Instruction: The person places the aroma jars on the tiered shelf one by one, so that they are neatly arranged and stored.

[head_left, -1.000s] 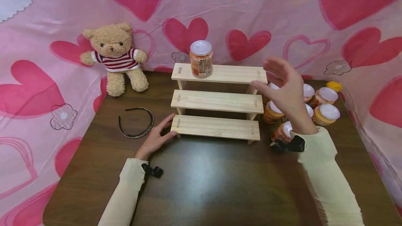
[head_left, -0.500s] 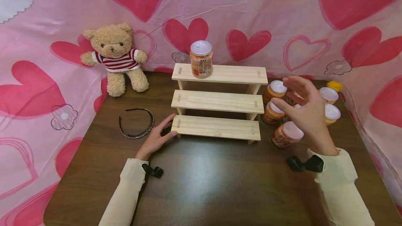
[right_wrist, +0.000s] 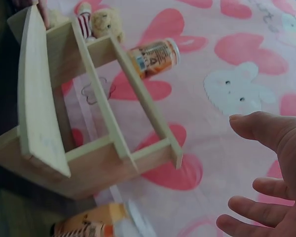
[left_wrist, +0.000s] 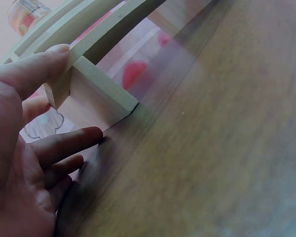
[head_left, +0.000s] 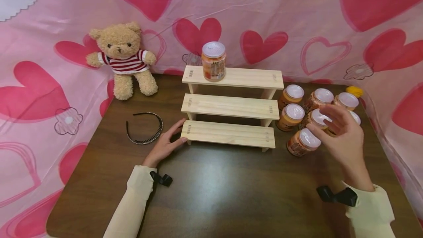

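Note:
A three-tier wooden display rack point(head_left: 229, 104) stands on the table, one jar point(head_left: 213, 63) with a pale lid on its top tier. My left hand point(head_left: 165, 144) holds the left end of the lowest tier, thumb at the front corner and index finger at the back corner. In the left wrist view the thumb point(left_wrist: 44, 66) lies against the board's end. To the right of the rack, my right hand point(head_left: 345, 140) hovers by a group of similar jars, thumb and fingers spread with nothing held. It partly hides several of them. The nearest jar point(head_left: 303, 143) stands left of that hand.
A teddy bear point(head_left: 123, 60) in a striped shirt sits at the back left against the pink heart-print cloth point(head_left: 264, 10). A black headband point(head_left: 144, 140) lies left of the rack. Something yellow point(head_left: 354, 91) is behind the jars, at the far right.
My right hand has moved from the right end of the top tier, rightward and towards me, to above the jars. My left hand and the jar on the rack have stayed in place.

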Tool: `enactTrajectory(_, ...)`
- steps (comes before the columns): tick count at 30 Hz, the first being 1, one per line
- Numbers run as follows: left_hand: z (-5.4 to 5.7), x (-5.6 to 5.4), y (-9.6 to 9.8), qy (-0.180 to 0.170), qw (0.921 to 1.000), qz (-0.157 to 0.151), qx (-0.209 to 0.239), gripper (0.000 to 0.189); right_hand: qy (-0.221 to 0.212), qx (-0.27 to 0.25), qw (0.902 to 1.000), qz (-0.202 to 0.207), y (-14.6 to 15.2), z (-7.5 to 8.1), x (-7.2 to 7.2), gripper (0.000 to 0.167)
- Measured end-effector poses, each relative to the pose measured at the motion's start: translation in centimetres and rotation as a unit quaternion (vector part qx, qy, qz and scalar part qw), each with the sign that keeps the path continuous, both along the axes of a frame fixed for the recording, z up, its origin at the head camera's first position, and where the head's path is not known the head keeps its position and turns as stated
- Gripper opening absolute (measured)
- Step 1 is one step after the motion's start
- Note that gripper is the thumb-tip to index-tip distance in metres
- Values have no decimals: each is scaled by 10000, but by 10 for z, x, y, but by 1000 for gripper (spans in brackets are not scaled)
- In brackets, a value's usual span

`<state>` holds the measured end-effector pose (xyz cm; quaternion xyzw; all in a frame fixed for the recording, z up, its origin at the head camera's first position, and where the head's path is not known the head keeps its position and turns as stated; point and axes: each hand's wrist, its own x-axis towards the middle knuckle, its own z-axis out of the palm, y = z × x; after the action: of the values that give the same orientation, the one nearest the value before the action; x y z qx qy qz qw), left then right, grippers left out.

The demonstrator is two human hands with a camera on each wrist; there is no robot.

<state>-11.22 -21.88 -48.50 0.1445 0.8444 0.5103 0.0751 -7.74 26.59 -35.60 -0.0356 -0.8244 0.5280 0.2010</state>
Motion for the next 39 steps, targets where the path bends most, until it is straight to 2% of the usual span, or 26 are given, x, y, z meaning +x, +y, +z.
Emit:
enactTrajectory(8, 0, -1, 0, -103, 9999, 43, 55, 71, -125, 121, 9990, -402, 14, -19, 14, 63)
enactTrajectory(15, 2, -2, 1, -196, 9998, 47, 51, 72, -252, 201, 9978, -573, 22, -40, 24, 62)
enactTrajectory(17, 6, -1, 2, -194, 9998, 45, 30, 71, -291, 223, 9976, -584, 23, -46, 26, 62)
enactTrajectory(23, 32, 8, 10, -186, 9998, -37, 50, 69, -581, 209, 9969, -494, 24, -62, 31, 63)
enactTrajectory(25, 35, 10, 11, -173, 9998, -49, 61, 69, -629, 199, 9968, -448, 23, -67, 31, 64)
enactTrajectory(27, 33, 9, 10, -165, 9998, -38, 47, 69, -623, 122, 9973, -360, 23, -73, 30, 65)
enactTrajectory(33, 8, 0, 3, -222, 9997, 37, -13, 71, -784, 96, 9964, -298, 21, -81, 30, 66)
enactTrajectory(39, 2, 0, 1, -160, 9998, 34, 110, 71, -992, 279, 9940, -360, 20, -88, 27, 65)
